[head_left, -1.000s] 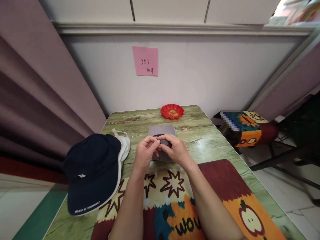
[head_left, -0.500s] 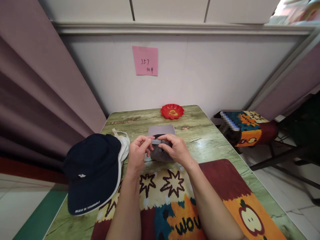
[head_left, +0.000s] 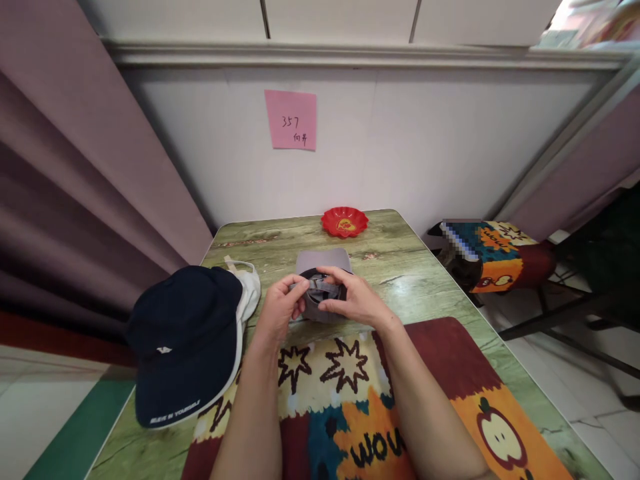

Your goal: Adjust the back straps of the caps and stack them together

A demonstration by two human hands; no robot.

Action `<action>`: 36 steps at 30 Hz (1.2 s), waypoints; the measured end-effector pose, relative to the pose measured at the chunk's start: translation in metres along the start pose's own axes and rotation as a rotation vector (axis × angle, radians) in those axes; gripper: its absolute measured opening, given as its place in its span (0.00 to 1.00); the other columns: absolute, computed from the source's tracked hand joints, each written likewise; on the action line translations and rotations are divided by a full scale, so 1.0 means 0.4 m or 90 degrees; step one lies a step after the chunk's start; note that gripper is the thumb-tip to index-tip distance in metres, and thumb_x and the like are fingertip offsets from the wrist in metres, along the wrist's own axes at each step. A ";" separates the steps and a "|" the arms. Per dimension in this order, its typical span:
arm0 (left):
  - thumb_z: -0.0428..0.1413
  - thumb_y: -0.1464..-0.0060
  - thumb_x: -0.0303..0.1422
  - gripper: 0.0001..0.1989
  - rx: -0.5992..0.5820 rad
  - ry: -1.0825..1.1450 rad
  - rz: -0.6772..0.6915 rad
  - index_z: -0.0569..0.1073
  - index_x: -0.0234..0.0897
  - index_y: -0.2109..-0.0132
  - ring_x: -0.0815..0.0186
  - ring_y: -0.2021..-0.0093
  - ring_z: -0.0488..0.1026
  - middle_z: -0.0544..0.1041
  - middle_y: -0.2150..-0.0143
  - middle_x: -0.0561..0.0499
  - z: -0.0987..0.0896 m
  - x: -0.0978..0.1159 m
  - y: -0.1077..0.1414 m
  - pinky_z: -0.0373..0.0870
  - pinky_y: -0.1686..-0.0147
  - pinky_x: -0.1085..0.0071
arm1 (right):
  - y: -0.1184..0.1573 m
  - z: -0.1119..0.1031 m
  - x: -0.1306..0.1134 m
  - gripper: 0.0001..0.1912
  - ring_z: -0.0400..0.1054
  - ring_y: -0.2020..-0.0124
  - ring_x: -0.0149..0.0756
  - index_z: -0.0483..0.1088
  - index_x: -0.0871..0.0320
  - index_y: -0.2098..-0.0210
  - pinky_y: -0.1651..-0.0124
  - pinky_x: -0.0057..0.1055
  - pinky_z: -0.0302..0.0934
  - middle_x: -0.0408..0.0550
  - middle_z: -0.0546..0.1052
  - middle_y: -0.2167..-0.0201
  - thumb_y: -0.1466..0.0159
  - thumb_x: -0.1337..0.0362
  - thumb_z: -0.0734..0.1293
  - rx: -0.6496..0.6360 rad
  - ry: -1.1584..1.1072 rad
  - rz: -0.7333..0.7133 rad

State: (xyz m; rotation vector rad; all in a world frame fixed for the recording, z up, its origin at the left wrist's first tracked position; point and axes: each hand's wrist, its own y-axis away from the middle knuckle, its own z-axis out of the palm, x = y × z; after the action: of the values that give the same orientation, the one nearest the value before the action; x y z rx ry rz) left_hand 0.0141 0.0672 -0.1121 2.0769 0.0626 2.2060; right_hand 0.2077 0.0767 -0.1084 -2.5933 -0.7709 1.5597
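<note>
I pinch the strap point(head_left: 320, 287) of a grey cap point(head_left: 323, 258) with my left hand point(head_left: 280, 303). My right hand point(head_left: 364, 298) spreads beside it. A navy cap point(head_left: 187, 333) lies left.

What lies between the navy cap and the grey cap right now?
In the head view, a strapped white piece partly hidden by the navy cap, then a strip of tabletop and the left hand, which touches the grey cap.

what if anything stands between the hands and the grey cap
Nothing visible: the left hand pinches the strap of the grey cap, and the right hand is at its opening. The navy cap lies off left and the red dish beyond, neither between.
</note>
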 end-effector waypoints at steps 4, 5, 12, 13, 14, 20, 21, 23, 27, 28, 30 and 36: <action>0.63 0.51 0.44 0.16 0.023 0.004 0.007 0.71 0.36 0.67 0.76 0.87 0.57 0.67 0.84 0.57 -0.021 0.002 -0.001 0.50 0.87 0.80 | 0.006 -0.024 0.035 0.15 0.72 0.54 0.42 0.76 0.53 0.55 0.48 0.39 0.60 0.47 0.80 0.57 0.43 0.63 0.72 -0.008 0.125 0.017; 0.63 0.51 0.44 0.16 0.023 -0.001 0.008 0.71 0.35 0.67 0.76 0.87 0.58 0.68 0.84 0.57 -0.023 0.002 -0.001 0.51 0.86 0.80 | 0.006 -0.026 0.039 0.10 0.72 0.56 0.41 0.77 0.53 0.59 0.48 0.39 0.59 0.46 0.81 0.59 0.40 0.65 0.70 0.017 0.146 0.024; 0.63 0.50 0.44 0.16 0.041 -0.047 0.033 0.72 0.36 0.66 0.75 0.86 0.60 0.69 0.83 0.57 -0.017 0.005 0.000 0.53 0.85 0.79 | -0.004 -0.022 0.033 0.09 0.70 0.60 0.39 0.74 0.54 0.62 0.52 0.36 0.59 0.45 0.80 0.63 0.36 0.67 0.62 0.142 0.160 0.024; 0.63 0.50 0.44 0.16 0.041 -0.051 0.034 0.72 0.36 0.66 0.75 0.86 0.60 0.69 0.84 0.57 -0.015 0.006 0.000 0.53 0.85 0.79 | -0.004 -0.023 0.035 0.09 0.70 0.62 0.39 0.73 0.54 0.63 0.53 0.36 0.59 0.45 0.79 0.65 0.36 0.67 0.61 0.132 0.154 0.040; 0.63 0.50 0.44 0.16 0.040 -0.054 0.034 0.72 0.36 0.67 0.75 0.86 0.60 0.69 0.84 0.57 -0.014 0.005 0.000 0.53 0.85 0.79 | -0.003 -0.025 0.037 0.10 0.70 0.64 0.38 0.73 0.54 0.65 0.55 0.35 0.59 0.44 0.79 0.66 0.36 0.68 0.60 0.120 0.149 0.059; 0.63 0.51 0.44 0.16 0.012 -0.051 0.037 0.72 0.36 0.68 0.75 0.87 0.59 0.68 0.84 0.57 0.014 -0.003 -0.001 0.53 0.86 0.79 | 0.000 -0.029 0.014 0.09 0.70 0.57 0.42 0.76 0.54 0.62 0.49 0.39 0.59 0.48 0.79 0.61 0.37 0.65 0.63 0.240 0.193 0.015; 0.63 0.51 0.44 0.16 0.010 -0.053 0.039 0.72 0.36 0.68 0.75 0.87 0.58 0.68 0.85 0.57 0.021 -0.004 -0.002 0.52 0.86 0.79 | 0.000 -0.024 0.000 0.09 0.70 0.58 0.41 0.76 0.54 0.60 0.50 0.38 0.60 0.49 0.79 0.58 0.37 0.64 0.65 0.267 0.176 -0.003; 0.63 0.51 0.44 0.16 0.009 -0.053 0.042 0.72 0.36 0.67 0.75 0.86 0.58 0.68 0.85 0.58 0.032 -0.006 -0.001 0.53 0.86 0.79 | -0.001 -0.005 -0.031 0.09 0.70 0.65 0.37 0.76 0.54 0.59 0.58 0.33 0.63 0.49 0.78 0.58 0.37 0.64 0.66 0.263 0.111 -0.024; 0.62 0.49 0.44 0.15 0.001 -0.030 0.048 0.72 0.35 0.68 0.75 0.86 0.58 0.67 0.84 0.58 0.042 -0.003 0.001 0.53 0.85 0.80 | -0.005 0.043 -0.062 0.09 0.69 0.71 0.32 0.76 0.54 0.60 0.63 0.30 0.63 0.45 0.78 0.62 0.37 0.68 0.65 0.186 0.045 -0.044; 0.61 0.49 0.44 0.15 -0.004 -0.021 0.049 0.72 0.35 0.68 0.75 0.85 0.58 0.67 0.84 0.57 0.041 -0.002 0.002 0.53 0.85 0.80 | -0.007 0.051 -0.062 0.09 0.69 0.70 0.32 0.76 0.54 0.59 0.62 0.30 0.63 0.45 0.78 0.63 0.37 0.69 0.65 0.182 0.048 -0.044; 0.60 0.47 0.45 0.16 -0.020 0.014 0.041 0.72 0.35 0.69 0.75 0.85 0.60 0.68 0.83 0.56 0.040 0.001 0.003 0.55 0.85 0.79 | -0.009 0.060 -0.056 0.10 0.70 0.69 0.33 0.76 0.53 0.59 0.60 0.30 0.64 0.45 0.78 0.64 0.37 0.69 0.65 0.183 0.050 -0.038; 0.58 0.47 0.49 0.21 -0.102 0.200 -0.033 0.74 0.33 0.67 0.70 0.81 0.68 0.72 0.80 0.50 0.029 0.007 0.000 0.62 0.83 0.76 | -0.011 0.043 -0.039 0.15 0.71 0.60 0.35 0.78 0.52 0.55 0.55 0.31 0.64 0.46 0.78 0.61 0.36 0.70 0.63 0.152 0.014 -0.043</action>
State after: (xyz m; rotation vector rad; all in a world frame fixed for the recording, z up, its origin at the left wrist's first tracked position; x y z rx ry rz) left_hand 0.0254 0.0671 -0.1084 1.6174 -0.0343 2.3966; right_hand 0.1857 0.0702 -0.1030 -2.3854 -0.6215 1.5001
